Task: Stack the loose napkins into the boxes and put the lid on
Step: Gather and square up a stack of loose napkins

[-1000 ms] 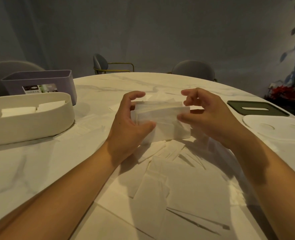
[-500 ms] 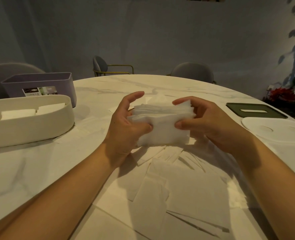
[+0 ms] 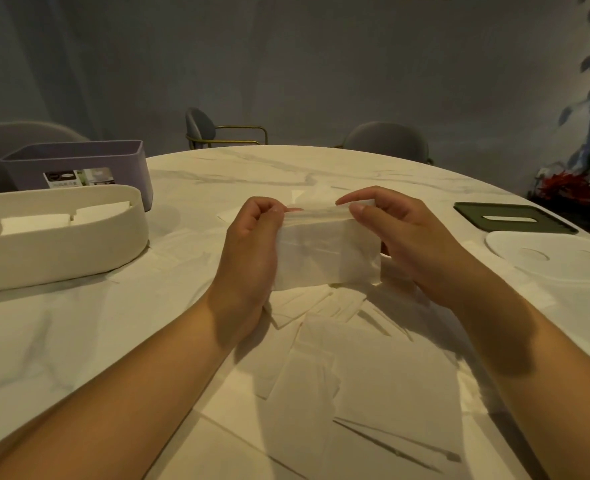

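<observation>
A stack of white napkins (image 3: 324, 251) stands on edge above the table, held between my two hands. My left hand (image 3: 252, 244) grips its left end and my right hand (image 3: 404, 233) grips its right end. Several loose napkins (image 3: 373, 382) lie spread on the white marble table under and in front of my hands. At the left sits a cream oval box (image 3: 61, 251) with two napkin piles inside. Behind it stands a purple box (image 3: 79, 168). A dark green lid (image 3: 515, 221) with a slot and a white oval lid (image 3: 556, 261) lie at the right.
Grey chairs (image 3: 387, 140) stand around the round table's far edge. A red plant (image 3: 567, 188) is at the far right, beyond the table edge. Bare marble shows between the boxes and the napkin pile.
My hands have squared the napkin stack: the fingers have closed onto its ends and top edge, and the stack now stands upright on its long edge.
</observation>
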`<state>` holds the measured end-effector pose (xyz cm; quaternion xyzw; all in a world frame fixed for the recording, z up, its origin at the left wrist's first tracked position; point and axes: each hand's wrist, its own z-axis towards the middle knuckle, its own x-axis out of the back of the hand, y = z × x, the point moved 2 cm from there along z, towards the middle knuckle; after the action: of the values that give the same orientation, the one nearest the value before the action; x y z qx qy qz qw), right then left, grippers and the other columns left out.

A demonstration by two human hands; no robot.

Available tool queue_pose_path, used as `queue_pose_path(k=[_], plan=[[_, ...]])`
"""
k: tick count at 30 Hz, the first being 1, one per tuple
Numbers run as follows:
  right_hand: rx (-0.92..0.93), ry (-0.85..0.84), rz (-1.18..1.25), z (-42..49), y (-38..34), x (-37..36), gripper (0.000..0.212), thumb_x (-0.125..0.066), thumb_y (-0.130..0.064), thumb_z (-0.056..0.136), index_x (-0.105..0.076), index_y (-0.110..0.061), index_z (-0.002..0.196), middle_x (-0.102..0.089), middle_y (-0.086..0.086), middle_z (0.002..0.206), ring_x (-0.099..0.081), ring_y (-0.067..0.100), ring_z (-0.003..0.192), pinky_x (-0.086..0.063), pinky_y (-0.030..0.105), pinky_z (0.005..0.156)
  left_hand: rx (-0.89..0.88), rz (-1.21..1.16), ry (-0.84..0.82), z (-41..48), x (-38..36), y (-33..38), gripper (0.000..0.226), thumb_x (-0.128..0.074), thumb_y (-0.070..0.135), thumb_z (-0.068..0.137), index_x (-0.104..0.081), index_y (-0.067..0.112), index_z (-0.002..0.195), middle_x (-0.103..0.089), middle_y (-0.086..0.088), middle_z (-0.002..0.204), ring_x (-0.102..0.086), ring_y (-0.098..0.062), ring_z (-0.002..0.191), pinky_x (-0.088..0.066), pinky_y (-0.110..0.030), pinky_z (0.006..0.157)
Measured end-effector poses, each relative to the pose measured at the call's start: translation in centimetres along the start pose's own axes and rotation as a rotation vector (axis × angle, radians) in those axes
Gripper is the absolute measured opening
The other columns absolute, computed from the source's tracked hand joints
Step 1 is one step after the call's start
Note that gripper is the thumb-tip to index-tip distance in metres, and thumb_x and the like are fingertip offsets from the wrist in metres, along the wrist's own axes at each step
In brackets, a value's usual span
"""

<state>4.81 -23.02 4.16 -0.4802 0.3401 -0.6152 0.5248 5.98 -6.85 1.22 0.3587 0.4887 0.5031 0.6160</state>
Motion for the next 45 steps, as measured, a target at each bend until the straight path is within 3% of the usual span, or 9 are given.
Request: queue_pose_path(k=[4, 11, 16, 22, 26, 32, 37, 41, 45], plan=[[-0.048, 0.057, 0.028, 0.0, 0.0, 0.0, 0.021, -0.046, -0.024, 0.098, -0.061, -0.029, 0.084, -0.059, -0.013, 0.087, -0.057, 0.013, 0.083, -0.051, 0.011, 0.059, 0.023, 0.013, 0.03, 0.0, 0.0, 0.0, 0.022, -0.037, 0.021, 0.101, -0.05, 0.023, 0.083, -0.059, 0.012, 0.075, -0.057, 0.001, 0.058, -0.047, -0.015, 0.047], [-0.29, 0.139, 0.17, 0.1, 0.4, 0.2, 0.014, -0.053, -0.019, 0.092, -0.065, -0.024, 0.086, -0.064, 0.002, 0.094, -0.063, 0.023, 0.091, -0.056, 0.025, 0.059, 0.025, 0.032, -0.212, -0.3, 0.0, 0.5, 0.025, -0.054, 0.044, 0.081, -0.045, 0.029, 0.1, -0.057, 0.006, 0.096, -0.063, -0.006, 0.079, -0.054, -0.018, 0.061], [-0.43, 0.174, 0.304, 0.0, 0.5, 0.7, 0.015, -0.057, -0.023, 0.086, -0.064, -0.02, 0.099, -0.066, 0.005, 0.1, -0.066, 0.026, 0.093, -0.056, 0.028, 0.063, -0.06, 0.116, -0.233, -0.5, 0.1, 0.3, 0.048, -0.071, -0.004, 0.075, -0.046, 0.029, 0.099, -0.054, 0.005, 0.101, -0.059, -0.014, 0.092, -0.055, -0.019, 0.066], [-0.462, 0.296, 0.337, -0.1, 0.4, 0.8, 0.016, -0.051, -0.024, 0.086, -0.067, -0.023, 0.091, -0.067, 0.003, 0.084, -0.061, 0.015, 0.061, -0.033, 0.018, 0.046, -0.061, 0.163, -0.215, -0.3, 0.3, 0.2, 0.039, -0.068, -0.008, 0.077, -0.049, 0.023, 0.091, -0.056, 0.008, 0.091, -0.061, 0.006, 0.069, -0.052, -0.015, 0.058], [-0.418, 0.369, 0.363, -0.2, 0.4, 1.2, 0.019, -0.046, -0.017, 0.093, -0.064, -0.024, 0.09, -0.073, -0.003, 0.076, -0.069, 0.016, 0.055, -0.04, 0.016, 0.035, -0.082, 0.185, -0.213, -0.3, 0.4, 0.2, 0.039, -0.068, -0.009, 0.076, -0.049, 0.022, 0.09, -0.056, 0.008, 0.086, -0.059, 0.008, 0.064, -0.054, -0.017, 0.058], [-0.408, 0.476, 0.457, 0.3, 0.8, 1.4, 0.019, -0.048, -0.011, 0.094, -0.057, -0.025, 0.085, -0.068, -0.001, 0.088, -0.069, 0.022, 0.081, -0.06, 0.038, 0.073, -0.092, 0.147, -0.233, -0.2, 0.4, 0.2, 0.061, -0.072, -0.009, 0.071, -0.048, 0.038, 0.103, -0.057, 0.011, 0.097, -0.062, -0.011, 0.083, -0.053, -0.018, 0.06], [-0.249, 0.259, 0.509, 0.2, 1.0, 0.8, 0.015, -0.05, -0.017, 0.095, -0.065, -0.016, 0.095, -0.065, 0.006, 0.093, -0.063, 0.023, 0.088, -0.056, 0.04, 0.081, -0.032, 0.073, -0.326, 0.2, 0.8, 0.2, 0.055, -0.074, -0.005, 0.059, -0.062, 0.035, 0.095, -0.067, 0.008, 0.092, -0.066, -0.012, 0.084, -0.056, -0.029, 0.065], [-0.229, 0.025, 0.465, 0.0, 0.5, -0.1, 0.017, -0.046, -0.007, 0.093, -0.061, -0.011, 0.088, -0.062, 0.01, 0.085, -0.061, 0.024, 0.074, -0.054, 0.034, 0.064, -0.015, 0.116, -0.343, 0.6, 1.2, -0.2, 0.035, -0.072, 0.001, 0.053, -0.067, 0.03, 0.074, -0.068, 0.009, 0.081, -0.065, -0.007, 0.078, -0.057, -0.037, 0.073], [-0.233, -0.122, 0.441, -0.2, 0.3, -0.4, 0.018, -0.043, -0.008, 0.091, -0.06, -0.009, 0.087, -0.062, 0.009, 0.083, -0.062, 0.021, 0.07, -0.053, 0.029, 0.058, -0.032, 0.142, -0.316, 0.7, 1.2, -0.5, 0.033, -0.074, 0.005, 0.055, -0.065, 0.023, 0.081, -0.069, 0.005, 0.082, -0.065, -0.007, 0.077, -0.058, -0.028, 0.069]])
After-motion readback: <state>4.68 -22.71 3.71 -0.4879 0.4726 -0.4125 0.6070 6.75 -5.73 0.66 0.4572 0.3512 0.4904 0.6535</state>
